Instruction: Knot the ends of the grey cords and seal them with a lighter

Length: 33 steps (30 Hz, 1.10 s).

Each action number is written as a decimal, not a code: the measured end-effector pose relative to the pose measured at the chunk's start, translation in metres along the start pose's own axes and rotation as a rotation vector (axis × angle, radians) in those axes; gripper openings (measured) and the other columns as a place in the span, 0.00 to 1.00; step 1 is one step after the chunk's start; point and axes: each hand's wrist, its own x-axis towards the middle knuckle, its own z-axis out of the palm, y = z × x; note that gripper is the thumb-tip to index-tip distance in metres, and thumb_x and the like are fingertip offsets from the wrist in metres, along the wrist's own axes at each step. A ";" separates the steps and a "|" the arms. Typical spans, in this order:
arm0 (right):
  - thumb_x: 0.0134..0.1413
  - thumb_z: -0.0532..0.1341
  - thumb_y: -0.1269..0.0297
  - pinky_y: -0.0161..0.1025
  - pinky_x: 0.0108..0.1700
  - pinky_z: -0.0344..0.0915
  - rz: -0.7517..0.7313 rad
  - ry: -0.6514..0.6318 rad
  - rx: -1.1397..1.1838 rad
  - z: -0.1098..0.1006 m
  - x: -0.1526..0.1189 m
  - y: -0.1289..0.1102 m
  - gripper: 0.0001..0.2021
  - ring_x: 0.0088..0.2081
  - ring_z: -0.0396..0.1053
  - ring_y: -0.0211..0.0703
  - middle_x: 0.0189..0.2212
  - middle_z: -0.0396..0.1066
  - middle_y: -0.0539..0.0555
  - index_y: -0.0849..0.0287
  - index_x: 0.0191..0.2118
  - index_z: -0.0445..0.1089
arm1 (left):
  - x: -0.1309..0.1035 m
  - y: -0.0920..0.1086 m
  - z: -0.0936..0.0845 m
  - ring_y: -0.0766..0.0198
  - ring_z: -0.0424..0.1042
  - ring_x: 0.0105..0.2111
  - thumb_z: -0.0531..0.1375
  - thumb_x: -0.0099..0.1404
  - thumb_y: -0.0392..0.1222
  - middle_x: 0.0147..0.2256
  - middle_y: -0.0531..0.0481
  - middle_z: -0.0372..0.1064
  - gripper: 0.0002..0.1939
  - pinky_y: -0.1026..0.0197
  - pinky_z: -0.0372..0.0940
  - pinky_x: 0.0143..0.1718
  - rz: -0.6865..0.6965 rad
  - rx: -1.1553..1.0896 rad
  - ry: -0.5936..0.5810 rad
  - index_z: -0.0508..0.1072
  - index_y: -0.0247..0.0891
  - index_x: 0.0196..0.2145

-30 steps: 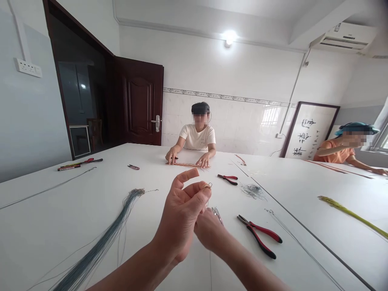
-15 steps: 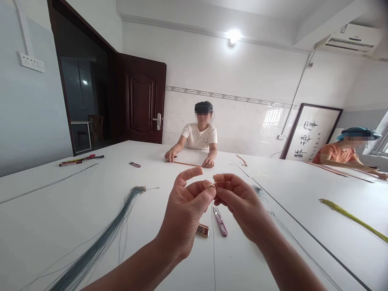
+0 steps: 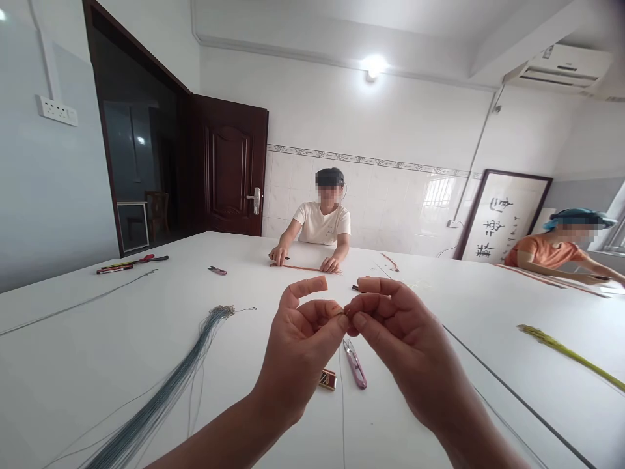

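My left hand (image 3: 305, 345) and my right hand (image 3: 403, 332) meet fingertip to fingertip above the white table (image 3: 234, 404). Each pinches thumb against index finger on a thin cord (image 3: 343, 417), which hangs down from between them toward the near edge. The bit right at the fingertips is too small to make out. Just below my hands lie pink thread snips (image 3: 355, 366), blades slightly apart, and a small patterned box (image 3: 328, 380), partly hidden by my left hand. To the left, a bundle of blue-grey cords (image 3: 180, 365) stretches toward the near edge.
Across the table a person (image 3: 325, 218) handles an orange cord (image 3: 303, 268); another person (image 3: 547, 251) sits at far right. Yellow-green cords (image 3: 566, 352) lie on the right. Further left are small snips (image 3: 217, 270) and red-handled tools (image 3: 146, 259).
My right hand has shifted slightly and its fingers are curled closer to my left fingertips. The view has tilted a little, and a small dark object now shows behind my right fingers.
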 end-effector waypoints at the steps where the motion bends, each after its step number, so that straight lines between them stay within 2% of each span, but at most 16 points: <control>1: 0.52 0.62 0.66 0.36 0.36 0.71 0.011 -0.003 0.025 -0.001 0.001 0.000 0.12 0.33 0.71 0.36 0.31 0.72 0.48 0.53 0.43 0.65 | 0.000 0.000 0.000 0.74 0.66 0.27 0.63 0.58 0.32 0.25 0.59 0.68 0.17 0.71 0.60 0.29 -0.010 0.003 -0.002 0.63 0.42 0.43; 4: 0.53 0.63 0.65 0.35 0.37 0.71 0.045 0.003 0.063 -0.005 0.003 0.000 0.12 0.33 0.70 0.35 0.32 0.72 0.48 0.53 0.44 0.65 | -0.002 0.002 0.002 0.74 0.64 0.25 0.63 0.58 0.33 0.25 0.59 0.67 0.17 0.71 0.59 0.28 -0.062 0.025 0.001 0.63 0.42 0.44; 10: 0.51 0.62 0.66 0.36 0.36 0.71 0.084 -0.030 -0.038 -0.008 0.001 -0.002 0.14 0.33 0.70 0.36 0.33 0.72 0.50 0.54 0.45 0.65 | -0.003 0.003 0.003 0.74 0.60 0.23 0.64 0.58 0.35 0.25 0.58 0.67 0.19 0.69 0.58 0.27 -0.100 0.040 0.019 0.63 0.41 0.44; 15: 0.50 0.62 0.66 0.38 0.34 0.71 0.035 0.007 -0.094 -0.003 -0.001 0.000 0.14 0.33 0.71 0.40 0.31 0.71 0.50 0.54 0.44 0.65 | -0.001 0.004 0.003 0.73 0.57 0.22 0.67 0.53 0.35 0.23 0.58 0.66 0.22 0.69 0.56 0.25 -0.116 0.035 0.052 0.64 0.41 0.44; 25: 0.51 0.60 0.70 0.34 0.34 0.70 0.035 -0.058 -0.044 -0.006 0.002 0.003 0.12 0.33 0.70 0.36 0.32 0.69 0.48 0.53 0.43 0.65 | 0.000 0.004 0.000 0.72 0.55 0.23 0.64 0.57 0.36 0.23 0.59 0.63 0.23 0.67 0.55 0.27 -0.172 0.084 -0.030 0.59 0.40 0.47; 31: 0.55 0.57 0.69 0.34 0.30 0.66 -0.007 -0.157 -0.214 -0.012 0.000 0.001 0.15 0.31 0.66 0.36 0.30 0.65 0.45 0.48 0.48 0.59 | -0.001 -0.001 -0.002 0.71 0.55 0.24 0.64 0.58 0.39 0.24 0.58 0.63 0.23 0.65 0.55 0.29 -0.189 0.160 -0.095 0.59 0.43 0.48; 33: 0.56 0.57 0.67 0.36 0.31 0.66 -0.049 -0.144 -0.305 -0.015 -0.001 0.000 0.14 0.32 0.66 0.37 0.32 0.66 0.47 0.47 0.48 0.60 | 0.000 -0.002 -0.003 0.71 0.55 0.24 0.63 0.59 0.40 0.25 0.58 0.64 0.21 0.65 0.55 0.29 -0.187 0.175 -0.097 0.60 0.44 0.48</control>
